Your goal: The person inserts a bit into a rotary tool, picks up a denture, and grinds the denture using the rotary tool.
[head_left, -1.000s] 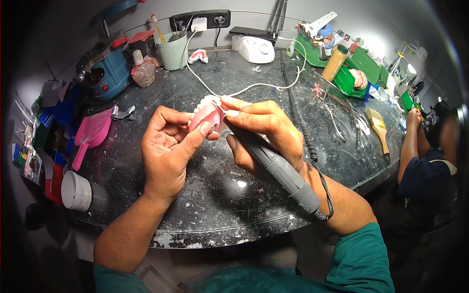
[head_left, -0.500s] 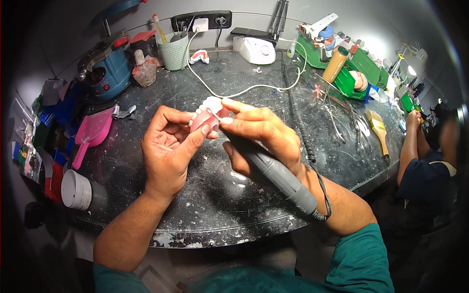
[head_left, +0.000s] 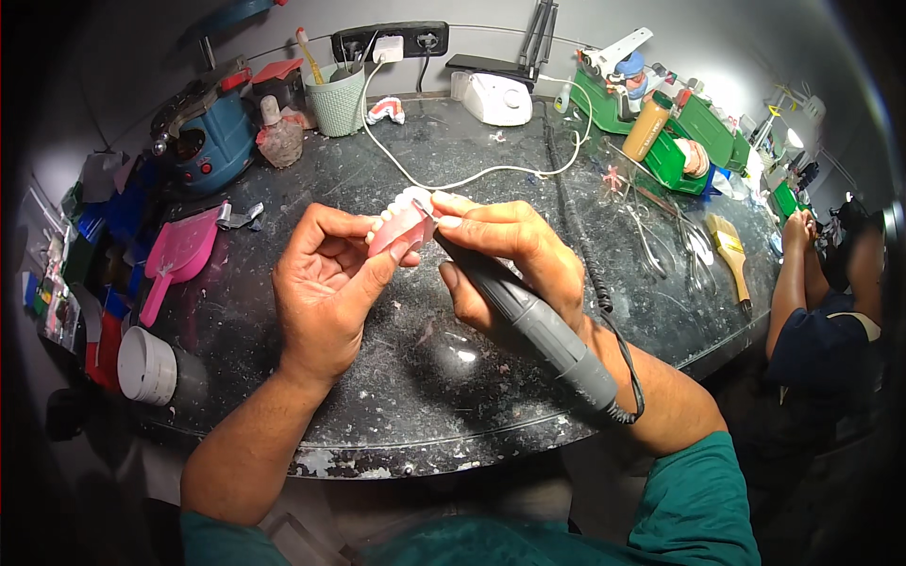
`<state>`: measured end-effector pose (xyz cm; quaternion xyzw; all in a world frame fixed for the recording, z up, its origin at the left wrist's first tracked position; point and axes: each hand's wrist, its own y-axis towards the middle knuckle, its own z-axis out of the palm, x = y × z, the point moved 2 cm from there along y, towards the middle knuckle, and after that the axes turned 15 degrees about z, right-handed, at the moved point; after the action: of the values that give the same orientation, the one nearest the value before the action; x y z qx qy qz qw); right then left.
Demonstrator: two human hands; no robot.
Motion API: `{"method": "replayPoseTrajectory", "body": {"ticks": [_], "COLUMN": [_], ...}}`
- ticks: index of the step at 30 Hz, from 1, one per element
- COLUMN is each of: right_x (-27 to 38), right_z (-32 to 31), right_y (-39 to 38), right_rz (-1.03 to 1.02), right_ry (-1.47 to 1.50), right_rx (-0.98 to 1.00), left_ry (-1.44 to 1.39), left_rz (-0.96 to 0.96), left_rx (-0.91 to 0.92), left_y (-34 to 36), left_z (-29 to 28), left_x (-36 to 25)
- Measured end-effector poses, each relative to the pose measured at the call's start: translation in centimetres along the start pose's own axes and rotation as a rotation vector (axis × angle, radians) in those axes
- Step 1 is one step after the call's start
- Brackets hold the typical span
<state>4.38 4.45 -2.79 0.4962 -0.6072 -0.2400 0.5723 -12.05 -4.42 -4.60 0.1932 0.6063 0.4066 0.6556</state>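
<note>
While the left hand (head_left: pixel 326 278) pinches a denture (head_left: pixel 394 232), the right hand (head_left: pixel 533 253) grips a rotary handpiece (head_left: pixel 528 324) — toothbrush (head_left: pixel 309 57) in the pale-green cup (head_left: pixel 338 106), lettered tan bottle (head_left: pixel 647 129) off right.

A black workbench (head_left: pixel 406 401) fills the middle, its top scuffed and speckled with pale marks, its front edge chipped to white (the curve may be the lens's doing). Behind rises a pale grey wall (head_left: pixel 623 17) carrying a black socket panel (head_left: pixel 353 43). Light glares off the benchtop and brightens the wall toward the right, where a lit lamp (head_left: pixel 795 138) glows. Below the bench, shadow hides most detail.
</note>
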Motion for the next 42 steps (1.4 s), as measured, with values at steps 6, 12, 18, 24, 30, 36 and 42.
{"method": "replayPoseTrajectory", "body": {"ticks": [6,12,18,24,30,36,42], "right_x": [0.6,1.1,0.8,0.6,0.1,0.4,0.2], "right_z": [0.2,0.1,0.3,0.2,0.1,0.2,0.7], "right_y": [0.1,0.2,-0.1,-0.2,-0.2,-0.2,-0.5], "right_rz": [-0.050,-0.038,0.009,-0.028,-0.076,-0.001,-0.035], "right_ry": [0.005,-0.037,0.009,-0.002,-0.048,-0.049,0.032], "right_rx": [0.065,0.052,-0.017,0.074,0.131,0.035,0.050], "left_ry": [0.051,0.057,0.037,0.013,0.052,-0.008,-0.051], "left_rz": [0.063,0.062,0.046,0.047,0.042,-0.018,-0.010], "left_rx": [0.015,0.039,0.017,0.003,0.008,-0.021,-0.035], "left_y": [-0.1,-0.2,-0.2,-0.1,-0.1,-0.1,-0.4], "left_z": [-0.4,-0.3,-0.2,-0.3,0.0,0.3,0.3], "left_x": [-0.1,0.0,-0.1,0.2,0.0,-0.1,0.4]}}
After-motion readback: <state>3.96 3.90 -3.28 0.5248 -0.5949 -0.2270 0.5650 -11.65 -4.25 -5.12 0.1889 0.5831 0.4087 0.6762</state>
